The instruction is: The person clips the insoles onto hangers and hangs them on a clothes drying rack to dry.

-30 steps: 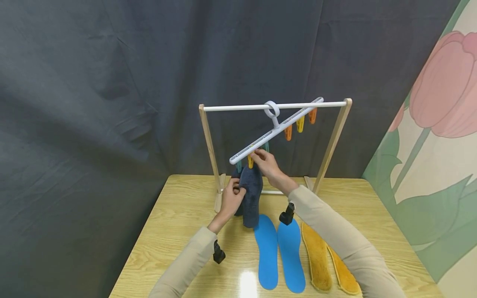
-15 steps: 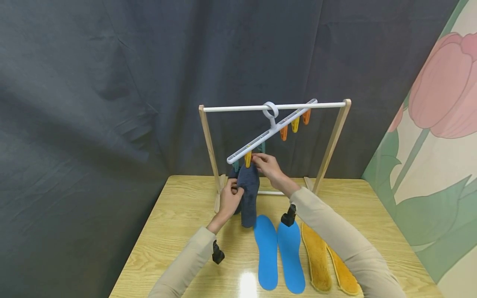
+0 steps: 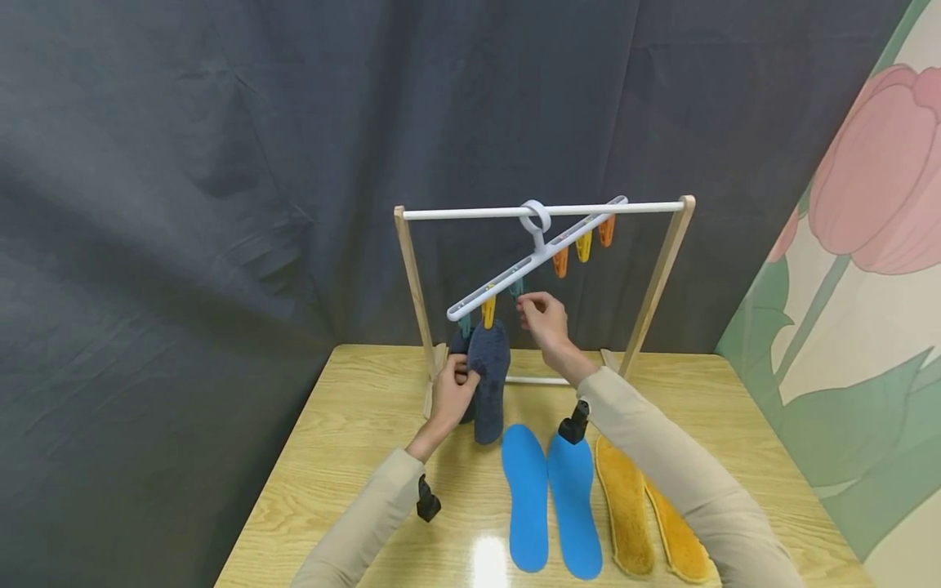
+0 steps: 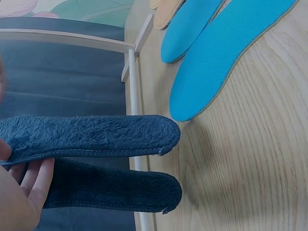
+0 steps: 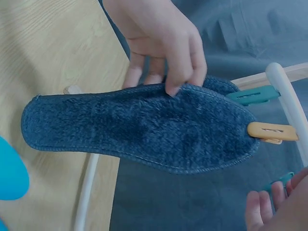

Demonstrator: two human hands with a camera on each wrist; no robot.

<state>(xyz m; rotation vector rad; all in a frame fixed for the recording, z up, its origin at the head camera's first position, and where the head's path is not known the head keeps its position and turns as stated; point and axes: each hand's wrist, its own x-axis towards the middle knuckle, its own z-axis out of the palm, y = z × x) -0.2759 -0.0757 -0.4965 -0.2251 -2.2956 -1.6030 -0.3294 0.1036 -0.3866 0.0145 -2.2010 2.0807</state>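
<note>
Shifted since the earlier frame: right hand [image 3: 544, 318], away from beside the yellow clip [image 3: 488, 313], now at the inner teal clip [image 3: 517, 287]; whether it pinches or merely adjoins that clip, cannot tell.

Left hand [image 3: 452, 394]: grasping one long edge of the front navy insole [image 3: 491, 392], thumb on its near face, fingers behind, between it and the rear navy insole [image 4: 120, 190].

Front navy insole: toe end up in the yellow clip, heel end hanging down near the tabletop [image 3: 367, 465]. Rear navy insole: just behind, under the outer teal clip [image 5: 252, 95]. Both clips sit on the white hanger [image 3: 529, 263].

Handling, by judgement: light, soft, pliable, fleecy rather than slippery, not fragile; liable to swing and bend. Best hold: stitched side edge, below the clip.

Edges and room: left wooden post [image 3: 416, 282] near the rear insole; hanger slants towards the viewer at this end; open space right of the front insole, up to the right wooden post [image 3: 654, 286]. Below and rightward, blue insoles [image 3: 528, 498] lie flat near the heel.
</note>
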